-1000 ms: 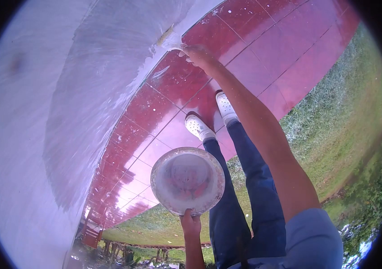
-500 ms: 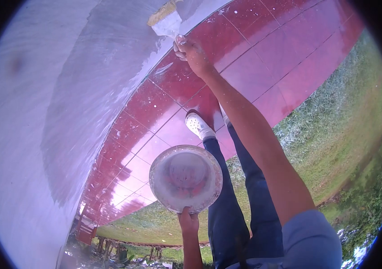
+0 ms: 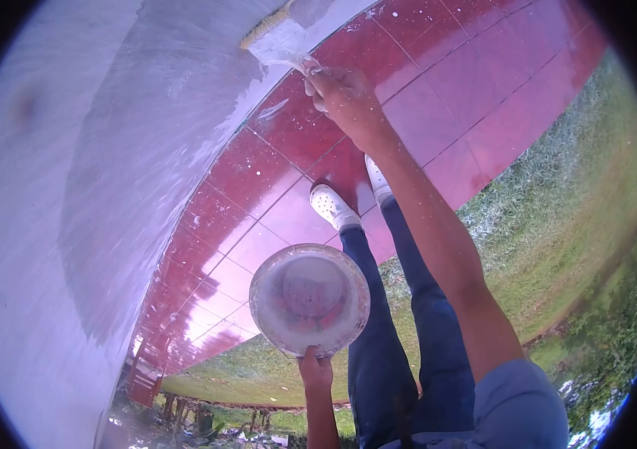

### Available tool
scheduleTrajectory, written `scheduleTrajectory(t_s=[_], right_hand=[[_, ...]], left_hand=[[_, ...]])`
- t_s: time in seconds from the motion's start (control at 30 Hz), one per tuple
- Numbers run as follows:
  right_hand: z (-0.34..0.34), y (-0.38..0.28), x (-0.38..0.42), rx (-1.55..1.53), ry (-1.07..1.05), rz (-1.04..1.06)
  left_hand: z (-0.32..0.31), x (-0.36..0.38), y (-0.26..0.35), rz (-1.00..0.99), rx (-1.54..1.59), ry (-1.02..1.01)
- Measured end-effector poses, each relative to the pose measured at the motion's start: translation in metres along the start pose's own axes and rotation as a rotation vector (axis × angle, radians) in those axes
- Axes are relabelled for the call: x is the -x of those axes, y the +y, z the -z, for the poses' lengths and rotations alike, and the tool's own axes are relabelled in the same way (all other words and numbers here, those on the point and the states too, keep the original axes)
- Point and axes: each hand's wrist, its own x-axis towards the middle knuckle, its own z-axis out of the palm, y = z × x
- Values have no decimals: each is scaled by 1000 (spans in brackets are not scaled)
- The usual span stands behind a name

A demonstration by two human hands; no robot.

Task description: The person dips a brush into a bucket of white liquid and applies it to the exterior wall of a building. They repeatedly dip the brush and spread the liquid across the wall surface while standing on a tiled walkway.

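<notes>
My right hand (image 3: 348, 101) is closed around the handle of a wide paintbrush (image 3: 279, 43), whose white-coated ferrule and pale bristles meet the wall (image 3: 161, 135) near its lower edge. My left hand (image 3: 315, 367) grips the near rim of a round, paint-smeared bucket (image 3: 309, 299), held in front of my legs. Whitish residue coats the inside of the bucket, with reddish patches low down. Part of the wall shows a darker grey patch beside lighter areas.
Red floor tiles (image 3: 288, 161) with white paint specks run along the wall's foot. My white clogs (image 3: 332, 206) stand on them. Grass (image 3: 543, 224) borders the tiles on the right, with leafy plants (image 3: 602, 374) farther out.
My right hand has shifted slightly right and down, and the brush now lies more sideways against the wall. The left hand and bucket have hardly moved.
</notes>
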Motion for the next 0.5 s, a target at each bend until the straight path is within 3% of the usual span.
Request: scheduleTrajectory(t_s=[0.07, 0.1, 0.17, 0.23, 0.27, 0.3, 0.33, 0.37, 0.43, 0.5], right_hand=[[6, -14, 20, -364, -212, 84], [2, -11, 16, -367, -213, 87], [-12, -2, 5, -462, -267, 291], [-40, 67, -52, -404, -218, 292], [-45, 108, -89, -334, -186, 311], [-46, 149, -115, -392, -181, 255], [-49, 179, -131, -461, -175, 190], [-49, 191, -139, -460, -180, 182], [-38, 221, -134, -68, -71, -433], [-27, 246, -130, 55, -137, -447]], left_hand=[[3, 2, 0, 2, -12, 13], [1, -1, -1, 1, -18, 12], [3, -6, -7, -17, -7, 15], [12, -9, -8, -22, -1, 9], [11, -15, -13, -61, -159, -30], [6, -20, -16, -104, -322, -66], [-17, -20, -9, -21, 7, 24], [-18, -32, -12, -17, 10, 32], [-12, -41, -20, -29, -42, 54], [-10, -31, -20, -12, -29, 94]])
